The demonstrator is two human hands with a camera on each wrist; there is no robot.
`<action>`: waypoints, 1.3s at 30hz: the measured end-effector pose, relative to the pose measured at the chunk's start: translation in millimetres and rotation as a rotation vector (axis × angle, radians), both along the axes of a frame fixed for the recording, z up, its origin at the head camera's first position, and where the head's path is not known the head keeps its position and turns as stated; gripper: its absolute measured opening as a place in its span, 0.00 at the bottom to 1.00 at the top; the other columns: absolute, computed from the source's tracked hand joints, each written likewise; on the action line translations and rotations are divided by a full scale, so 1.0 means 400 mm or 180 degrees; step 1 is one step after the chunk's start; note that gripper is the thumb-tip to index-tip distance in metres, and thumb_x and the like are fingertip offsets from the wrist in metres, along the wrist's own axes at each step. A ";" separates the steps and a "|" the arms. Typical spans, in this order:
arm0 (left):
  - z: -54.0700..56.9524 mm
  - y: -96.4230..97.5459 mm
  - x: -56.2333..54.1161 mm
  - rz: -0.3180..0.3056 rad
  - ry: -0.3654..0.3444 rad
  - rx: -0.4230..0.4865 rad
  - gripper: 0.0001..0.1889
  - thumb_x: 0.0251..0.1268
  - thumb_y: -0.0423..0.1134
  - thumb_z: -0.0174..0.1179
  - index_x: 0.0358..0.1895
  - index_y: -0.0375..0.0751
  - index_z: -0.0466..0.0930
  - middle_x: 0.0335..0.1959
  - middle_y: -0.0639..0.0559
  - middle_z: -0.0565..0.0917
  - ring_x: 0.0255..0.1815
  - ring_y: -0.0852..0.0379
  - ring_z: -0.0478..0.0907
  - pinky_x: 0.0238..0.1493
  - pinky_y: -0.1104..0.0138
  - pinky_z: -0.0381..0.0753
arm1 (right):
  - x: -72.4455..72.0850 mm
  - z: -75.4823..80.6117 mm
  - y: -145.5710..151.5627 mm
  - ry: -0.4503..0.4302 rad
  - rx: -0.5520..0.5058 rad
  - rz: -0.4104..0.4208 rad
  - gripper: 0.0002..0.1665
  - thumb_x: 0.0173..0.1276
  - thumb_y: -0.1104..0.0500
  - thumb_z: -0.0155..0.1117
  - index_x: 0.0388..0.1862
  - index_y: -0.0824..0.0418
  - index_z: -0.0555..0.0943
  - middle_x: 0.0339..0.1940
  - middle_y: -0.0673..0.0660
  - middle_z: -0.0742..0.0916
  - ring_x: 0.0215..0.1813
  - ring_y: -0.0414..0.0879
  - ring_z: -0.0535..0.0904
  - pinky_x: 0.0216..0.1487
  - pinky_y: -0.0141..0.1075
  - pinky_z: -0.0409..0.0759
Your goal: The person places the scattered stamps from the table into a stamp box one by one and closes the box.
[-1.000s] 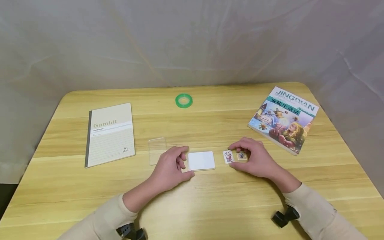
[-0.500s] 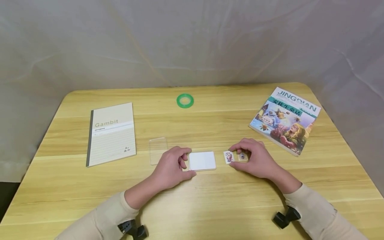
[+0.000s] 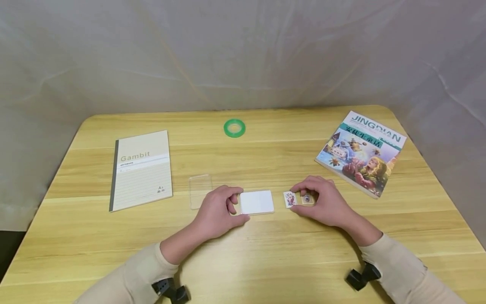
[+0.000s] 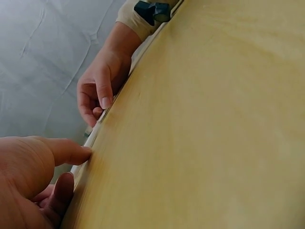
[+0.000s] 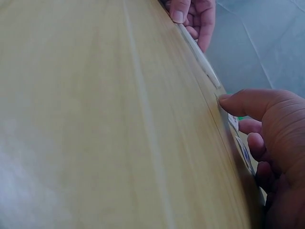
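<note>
Near the table's middle, my left hand (image 3: pixel 216 211) holds a white rectangular card (image 3: pixel 256 202) by its left end, index finger at the top corner and thumb at the bottom. A thin clear rim shows along the card's lower edge. My right hand (image 3: pixel 322 198) has thumb and index finger at the right corners of a small square picture piece (image 3: pixel 290 199), pinching it. A second small picture square (image 3: pixel 306 198) lies beneath that hand, partly hidden. Seen edge-on in the right wrist view, the squares are near the right hand (image 5: pixel 276 129).
A clear plastic plate (image 3: pixel 199 190) lies left of the card, partly behind the left hand. Farther left is a notebook (image 3: pixel 142 171). A green tape roll (image 3: pixel 229 128) sits at the back, and a storybook (image 3: pixel 360 154) at the right. A grey sheet (image 3: pixel 243 55) hangs behind.
The white card's near edge has shifted slightly upward in the head view, with the left hand still on it. The right hand stays nearly in place at the small square.
</note>
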State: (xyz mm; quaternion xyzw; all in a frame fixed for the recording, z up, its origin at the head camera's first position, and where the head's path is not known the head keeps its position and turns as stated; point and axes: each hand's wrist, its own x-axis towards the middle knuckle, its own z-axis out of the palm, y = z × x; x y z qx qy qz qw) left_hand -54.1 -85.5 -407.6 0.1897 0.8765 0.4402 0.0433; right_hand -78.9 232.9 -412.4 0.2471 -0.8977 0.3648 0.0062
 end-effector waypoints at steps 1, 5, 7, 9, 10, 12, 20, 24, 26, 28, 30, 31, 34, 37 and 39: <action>-0.001 0.001 0.000 0.0014 0.0011 -0.0009 0.32 0.43 0.38 0.82 0.55 0.33 0.81 0.32 0.57 0.75 0.26 0.65 0.73 0.38 0.66 0.77 | 0.000 -0.001 0.000 -0.0001 -0.0031 0.0002 0.22 0.49 0.53 0.85 0.44 0.50 0.87 0.30 0.43 0.80 0.33 0.41 0.72 0.37 0.35 0.67; -0.004 0.004 -0.003 0.0068 0.0025 -0.0036 0.32 0.45 0.39 0.81 0.57 0.34 0.81 0.31 0.57 0.74 0.25 0.67 0.72 0.41 0.64 0.77 | 0.000 -0.002 0.002 -0.0020 -0.0132 0.0007 0.22 0.49 0.54 0.85 0.44 0.50 0.87 0.30 0.44 0.80 0.33 0.42 0.72 0.35 0.33 0.69; -0.004 0.007 -0.005 0.0087 0.0017 -0.0062 0.33 0.46 0.39 0.81 0.57 0.34 0.80 0.31 0.58 0.74 0.24 0.68 0.72 0.42 0.64 0.77 | 0.001 0.001 0.001 -0.0044 -0.0183 0.0001 0.22 0.49 0.55 0.85 0.44 0.51 0.87 0.30 0.44 0.80 0.33 0.42 0.73 0.35 0.34 0.70; -0.004 0.008 -0.006 0.0099 0.0014 -0.0100 0.33 0.46 0.40 0.81 0.58 0.35 0.80 0.30 0.58 0.73 0.24 0.68 0.72 0.40 0.64 0.76 | 0.002 0.004 0.001 -0.0074 -0.0226 -0.0009 0.22 0.50 0.55 0.85 0.44 0.51 0.87 0.31 0.45 0.81 0.33 0.43 0.73 0.35 0.34 0.70; -0.004 0.009 -0.007 0.0105 0.0015 -0.0115 0.33 0.46 0.40 0.81 0.59 0.35 0.80 0.30 0.58 0.73 0.24 0.68 0.72 0.39 0.65 0.76 | 0.002 0.005 0.001 -0.0093 -0.0247 -0.0016 0.22 0.50 0.55 0.84 0.45 0.51 0.87 0.31 0.45 0.81 0.33 0.43 0.73 0.35 0.34 0.70; -0.003 0.010 -0.008 0.0109 0.0013 -0.0141 0.33 0.47 0.40 0.81 0.59 0.36 0.80 0.30 0.58 0.73 0.23 0.68 0.72 0.37 0.65 0.75 | 0.002 0.006 0.001 -0.0128 -0.0284 -0.0036 0.22 0.51 0.55 0.84 0.45 0.51 0.87 0.30 0.46 0.80 0.33 0.44 0.73 0.35 0.34 0.70; -0.001 0.012 -0.014 0.0097 0.0039 -0.0218 0.33 0.48 0.42 0.80 0.59 0.37 0.80 0.29 0.57 0.73 0.21 0.70 0.72 0.36 0.63 0.74 | 0.000 0.010 -0.003 -0.0156 -0.0365 -0.0097 0.21 0.51 0.54 0.84 0.45 0.51 0.87 0.31 0.47 0.80 0.33 0.44 0.73 0.35 0.34 0.71; -0.001 0.014 -0.018 0.0109 0.0035 -0.0237 0.33 0.47 0.43 0.80 0.59 0.38 0.80 0.28 0.58 0.73 0.20 0.69 0.71 0.37 0.63 0.73 | -0.003 0.017 -0.011 -0.0162 -0.0363 -0.0127 0.21 0.51 0.53 0.84 0.45 0.50 0.87 0.31 0.47 0.81 0.34 0.44 0.74 0.36 0.34 0.72; -0.003 0.014 -0.019 0.0119 0.0033 -0.0235 0.33 0.47 0.44 0.80 0.59 0.38 0.80 0.28 0.58 0.73 0.20 0.69 0.71 0.36 0.63 0.73 | -0.006 0.021 -0.017 -0.0168 -0.0363 -0.0122 0.22 0.51 0.52 0.84 0.45 0.50 0.87 0.32 0.48 0.81 0.34 0.45 0.74 0.36 0.34 0.73; -0.004 0.014 -0.021 0.0124 0.0043 -0.0234 0.33 0.47 0.44 0.80 0.59 0.39 0.81 0.28 0.58 0.73 0.20 0.68 0.71 0.36 0.63 0.73 | -0.008 0.024 -0.023 -0.0174 -0.0376 -0.0111 0.22 0.51 0.52 0.84 0.45 0.50 0.87 0.32 0.48 0.81 0.35 0.45 0.75 0.36 0.35 0.73; -0.006 0.015 -0.023 0.0130 0.0070 -0.0245 0.32 0.47 0.44 0.80 0.58 0.39 0.81 0.27 0.58 0.73 0.19 0.68 0.71 0.35 0.63 0.73 | -0.011 0.027 -0.031 -0.0167 -0.0393 -0.0095 0.22 0.51 0.52 0.84 0.45 0.51 0.87 0.32 0.49 0.81 0.35 0.45 0.75 0.36 0.35 0.73; -0.006 0.016 -0.023 0.0138 0.0077 -0.0247 0.32 0.47 0.44 0.80 0.58 0.39 0.81 0.27 0.58 0.73 0.19 0.68 0.71 0.35 0.63 0.73 | -0.013 0.029 -0.035 -0.0159 -0.0407 -0.0080 0.22 0.51 0.53 0.84 0.45 0.51 0.87 0.32 0.49 0.82 0.34 0.46 0.75 0.36 0.35 0.73; -0.006 0.017 -0.023 0.0171 0.0074 -0.0255 0.33 0.47 0.45 0.80 0.58 0.38 0.80 0.27 0.59 0.73 0.19 0.67 0.70 0.34 0.63 0.73 | -0.018 0.032 -0.048 -0.0158 -0.0481 -0.0030 0.23 0.49 0.54 0.85 0.45 0.51 0.87 0.32 0.50 0.82 0.34 0.47 0.75 0.34 0.36 0.74; -0.006 0.018 -0.022 0.0203 0.0045 -0.0252 0.33 0.46 0.45 0.80 0.58 0.37 0.80 0.27 0.59 0.74 0.19 0.67 0.70 0.34 0.63 0.73 | -0.023 0.035 -0.064 -0.0162 -0.0545 0.0020 0.23 0.48 0.55 0.86 0.45 0.51 0.87 0.32 0.52 0.82 0.33 0.47 0.74 0.32 0.37 0.74; -0.006 0.018 -0.022 0.0215 0.0039 -0.0250 0.33 0.46 0.44 0.80 0.58 0.37 0.80 0.27 0.58 0.74 0.20 0.66 0.70 0.33 0.64 0.73 | -0.025 0.037 -0.074 -0.0167 -0.0572 0.0049 0.23 0.48 0.55 0.86 0.45 0.51 0.87 0.32 0.52 0.82 0.33 0.48 0.74 0.32 0.37 0.74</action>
